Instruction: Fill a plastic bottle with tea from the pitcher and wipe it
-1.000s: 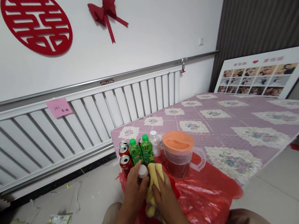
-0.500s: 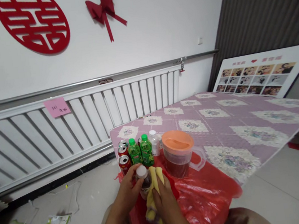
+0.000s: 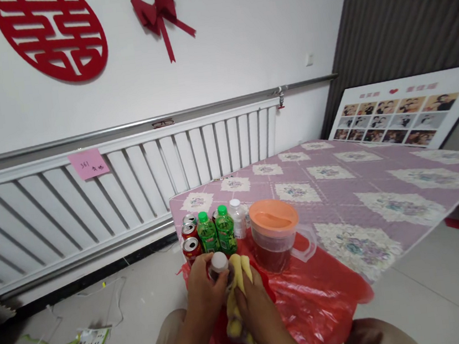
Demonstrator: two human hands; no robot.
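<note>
My left hand [image 3: 205,287] is wrapped round a clear plastic bottle with a white cap [image 3: 219,261], close to the front of the red plastic sheet [image 3: 309,310]. A folded yellow cloth [image 3: 234,305] is gripped in my right hand [image 3: 259,308] and pressed against the bottle's right side. Most of the bottle's body is hidden by my fingers and the cloth. Just beyond stand two green bottles [image 3: 217,234] with green caps, several drink cans [image 3: 191,247] and a clear bottle with a white cap [image 3: 237,220].
A clear pitcher with an orange lid [image 3: 276,236] and dark liquid stands right of my hands. Behind it spreads a purple floral cover [image 3: 323,188]. A white radiator [image 3: 138,175] runs along the wall. On the floor at left lies a power strip [image 3: 89,340] with cables.
My left hand has shifted slightly and its fingers sit further round the bottle. The cloth has moved a little along the bottle's side with my right hand.
</note>
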